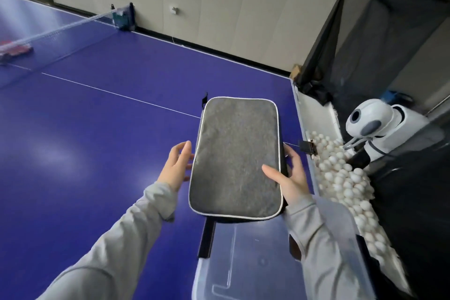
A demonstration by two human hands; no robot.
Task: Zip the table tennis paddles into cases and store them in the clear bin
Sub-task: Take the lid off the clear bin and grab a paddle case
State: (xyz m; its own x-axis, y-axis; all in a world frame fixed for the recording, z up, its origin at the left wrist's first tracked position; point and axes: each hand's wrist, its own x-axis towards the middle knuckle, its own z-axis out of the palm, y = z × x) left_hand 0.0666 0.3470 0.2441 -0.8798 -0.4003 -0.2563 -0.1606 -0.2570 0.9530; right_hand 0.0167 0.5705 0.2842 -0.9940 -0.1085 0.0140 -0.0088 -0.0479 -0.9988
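From your head camera, you hold a grey paddle case (235,157) with white piping flat between both hands, its long side running away from you. Your right hand (291,176) grips the case's right edge: the thumb lies across the grey top face and the fingers curl round the dark side below it. Your left hand (177,165) sits at the case's left edge with fingers loosely spread and slightly bent, the fingertips at or just beside the piping; you cannot tell whether they press on it. Both arms are in light grey sleeves.

Whether the case is zipped all the way round does not show; a small dark pull tab (204,100) sticks out at its far left corner.

Directly below your right forearm, and nearer to you than the case, lies the clear bin (246,260), with a dark strap or handle (207,238) along its left side. The case's near end hangs over the bin's far edge.

Under and to the left of your left hand spreads the blue table tennis table (102,143), its net (60,29) far ahead of your left hand. Something red (15,50) lies near the net, too blurred to name.

Beyond your right hand, off the table edge, a heap of white balls (345,178) fills a tray beside a white ball-feeding robot (379,124), with black catch netting (379,31) behind.
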